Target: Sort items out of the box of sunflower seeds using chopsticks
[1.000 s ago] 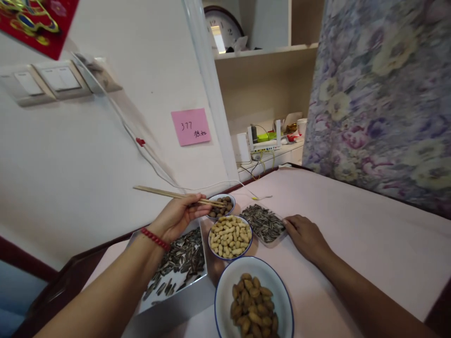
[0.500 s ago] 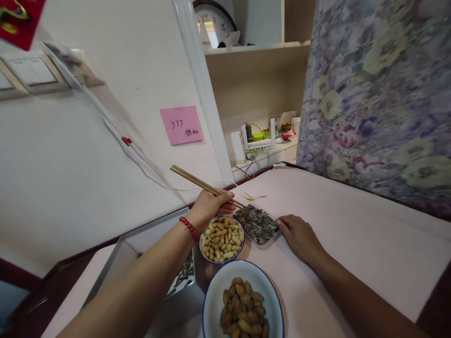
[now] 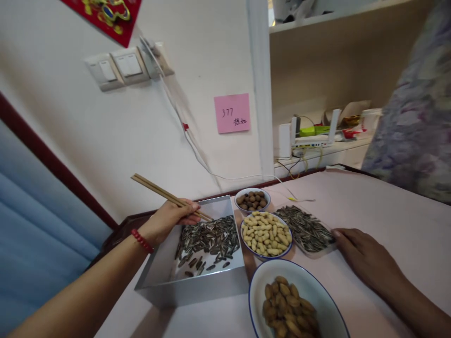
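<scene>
My left hand (image 3: 171,219) is closed on a pair of wooden chopsticks (image 3: 155,189), whose tips hang over the back of a grey metal tray (image 3: 190,287) scattered with striped sunflower seeds (image 3: 211,239). To its right stand a blue-rimmed bowl of peanuts in shell (image 3: 266,228) and, behind that, a small bowl of brown round nuts (image 3: 252,199). A clear flat dish of sunflower seeds (image 3: 306,228) lies further right. My right hand (image 3: 364,257) rests flat on the table, fingers stretched out, fingertips at that dish's edge. A large bowl of almonds (image 3: 287,307) sits nearest me.
The table (image 3: 380,206) has a pale pink cover and stands against a white wall with light switches (image 3: 116,68), a hanging cable and a pink sticky note (image 3: 232,112). A shelf with a router (image 3: 313,136) is behind. Floral fabric (image 3: 416,131) hangs at right.
My left hand carried the chopsticks from over the dish of seeds leftward to the metal tray. The view swung left. My right hand stayed by the clear dish.
</scene>
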A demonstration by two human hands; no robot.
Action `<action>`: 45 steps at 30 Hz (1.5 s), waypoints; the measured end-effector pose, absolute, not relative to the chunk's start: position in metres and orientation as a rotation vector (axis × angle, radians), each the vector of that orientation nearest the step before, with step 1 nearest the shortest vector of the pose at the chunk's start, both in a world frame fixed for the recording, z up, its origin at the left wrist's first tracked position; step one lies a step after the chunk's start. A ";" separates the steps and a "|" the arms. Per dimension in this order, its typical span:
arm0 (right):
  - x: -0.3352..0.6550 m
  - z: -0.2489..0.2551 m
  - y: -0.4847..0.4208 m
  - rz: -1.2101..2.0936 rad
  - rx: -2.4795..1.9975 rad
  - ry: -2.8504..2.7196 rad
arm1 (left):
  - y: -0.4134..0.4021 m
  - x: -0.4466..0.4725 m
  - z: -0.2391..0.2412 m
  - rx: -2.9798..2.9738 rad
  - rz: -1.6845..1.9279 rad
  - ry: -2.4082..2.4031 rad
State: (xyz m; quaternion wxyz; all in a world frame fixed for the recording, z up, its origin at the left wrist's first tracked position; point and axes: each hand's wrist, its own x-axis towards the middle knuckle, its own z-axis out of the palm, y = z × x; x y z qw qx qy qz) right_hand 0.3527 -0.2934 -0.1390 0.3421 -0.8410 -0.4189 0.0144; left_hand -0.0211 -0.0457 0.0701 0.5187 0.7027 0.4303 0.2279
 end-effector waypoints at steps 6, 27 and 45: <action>0.358 -0.146 -0.295 0.084 -2.236 -1.055 | -0.030 -0.026 0.039 1.746 0.412 1.135; 0.357 -0.142 -0.296 0.065 -2.217 -1.026 | -0.022 -0.002 0.006 1.792 0.336 1.276; 0.362 -0.148 -0.294 0.106 -2.196 -0.971 | -0.022 -0.001 -0.002 1.797 0.331 1.241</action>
